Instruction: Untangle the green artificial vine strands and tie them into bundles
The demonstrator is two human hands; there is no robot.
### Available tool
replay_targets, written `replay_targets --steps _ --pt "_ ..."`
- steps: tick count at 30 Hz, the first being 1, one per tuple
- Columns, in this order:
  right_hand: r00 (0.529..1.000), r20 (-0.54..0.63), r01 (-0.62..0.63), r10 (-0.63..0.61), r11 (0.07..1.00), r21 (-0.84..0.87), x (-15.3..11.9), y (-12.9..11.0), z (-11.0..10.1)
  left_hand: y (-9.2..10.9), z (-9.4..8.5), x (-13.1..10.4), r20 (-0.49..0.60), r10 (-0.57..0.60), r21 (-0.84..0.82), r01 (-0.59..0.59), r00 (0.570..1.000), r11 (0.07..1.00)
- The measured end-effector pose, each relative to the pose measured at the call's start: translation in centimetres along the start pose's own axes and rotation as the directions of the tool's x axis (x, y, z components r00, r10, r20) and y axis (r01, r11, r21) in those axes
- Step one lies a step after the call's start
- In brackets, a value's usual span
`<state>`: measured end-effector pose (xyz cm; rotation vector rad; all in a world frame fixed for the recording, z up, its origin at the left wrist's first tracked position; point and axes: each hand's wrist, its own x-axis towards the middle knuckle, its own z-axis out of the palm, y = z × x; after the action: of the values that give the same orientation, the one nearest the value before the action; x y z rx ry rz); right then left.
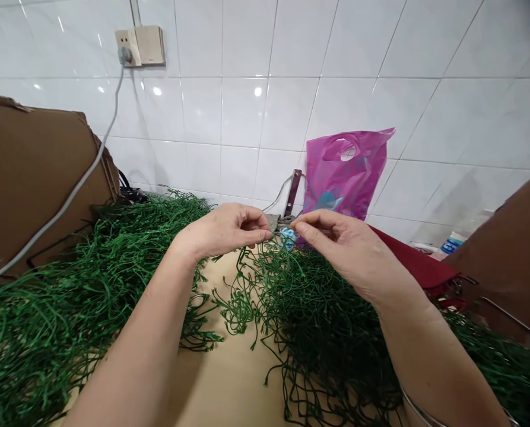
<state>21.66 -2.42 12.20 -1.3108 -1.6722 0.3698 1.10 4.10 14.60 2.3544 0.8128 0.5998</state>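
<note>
My left hand (229, 230) is raised near the middle, thumb and forefinger pinched on a thin green strand (242, 261), with more strands hanging just below it. Across a small gap, my right hand (347, 246) also has its thumb and forefinger pressed together; whatever lies between those fingertips is too small to make out. Beneath the right hand spreads a dense heap of green strands (331, 302) with small knobby ends. Another heap of green strands (135, 255) covers the left side, partly behind my left forearm. Between the hands, farther back, shows a small blue-and-white item (288, 237).
A pink plastic bag (345, 172) leans against the tiled wall. Cardboard boxes (33, 172) stand left and right (509, 255). A grey cable (100, 151) runs down from the socket (129, 47). A dark red item (411, 261) lies behind my right wrist, on the tan table surface (220, 379).
</note>
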Motion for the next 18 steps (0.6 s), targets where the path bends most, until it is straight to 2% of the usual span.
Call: replay_targets --steps 5,9,13,16,18 --pt "0.997 0.067 -0.018 0.028 0.99 -0.14 -0.2 0.0 0.7 0.0 0.3 0.1 -0.028 -0.015 0.022 0.016 0.999 1.0" --pt "0.997 0.083 0.02 -0.006 0.986 -0.167 -0.1 0.1 0.8 -0.1 0.4 0.2 0.025 0.002 0.04 -0.003 1.0 0.999" --pt "0.998 0.011 0.057 -0.056 0.967 -0.248 -0.2 -0.3 1.3 0.0 0.8 0.5 0.096 0.019 0.063 -0.026 0.995 0.998" --pt "0.997 -0.028 0.057 -0.067 0.963 -0.263 0.0 -0.1 1.8 0.2 1.1 0.5 0.075 0.037 0.084 -0.043 0.996 0.996" --pt "0.995 -0.073 0.046 -0.069 0.959 -0.279 0.3 0.9 1.4 0.2 0.9 0.3 0.082 0.043 0.096 -0.051 0.996 0.994"
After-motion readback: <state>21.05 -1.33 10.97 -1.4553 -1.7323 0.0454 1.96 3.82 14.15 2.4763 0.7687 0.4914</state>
